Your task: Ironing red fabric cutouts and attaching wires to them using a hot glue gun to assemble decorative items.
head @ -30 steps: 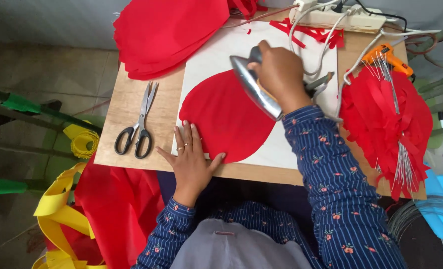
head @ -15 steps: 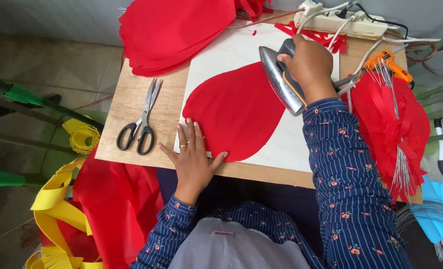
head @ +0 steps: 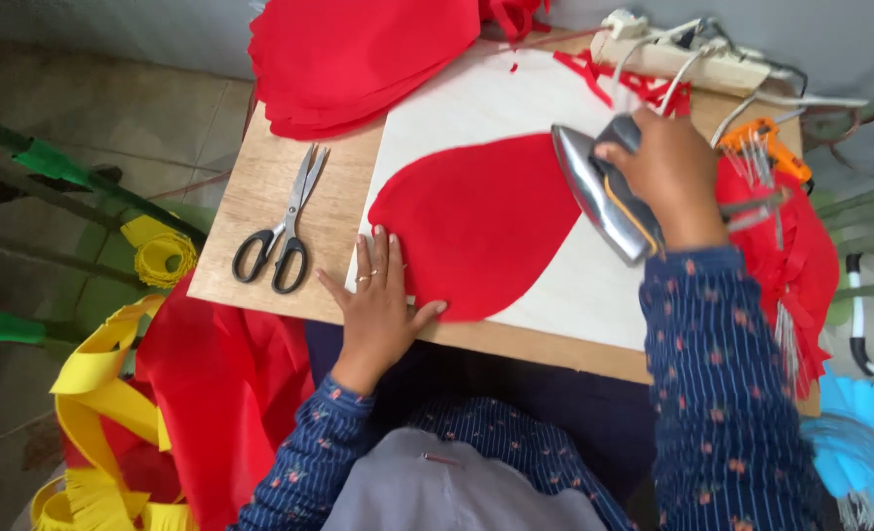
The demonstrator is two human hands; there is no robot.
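Sliding rightward, the iron [head: 604, 192] in the clenched right hand [head: 668, 167] has left the red petal [head: 476, 226], which lies uncovered on the white board [head: 476, 98], pinned by the flat, spread left hand [head: 378, 300].

I see a glossy metal iron [head: 604, 202], matt red cloth [head: 481, 221] on a smooth white board [head: 575, 285], bare wood surface [head: 260, 211], steel scissors [head: 282, 231].

A small wooden counter [head: 260, 211] carries a white board [head: 476, 103], black-handled scissors [head: 282, 231], a stack of red fabric pieces [head: 358, 54], a white power strip [head: 678, 61] and an orange glue gun [head: 773, 143].
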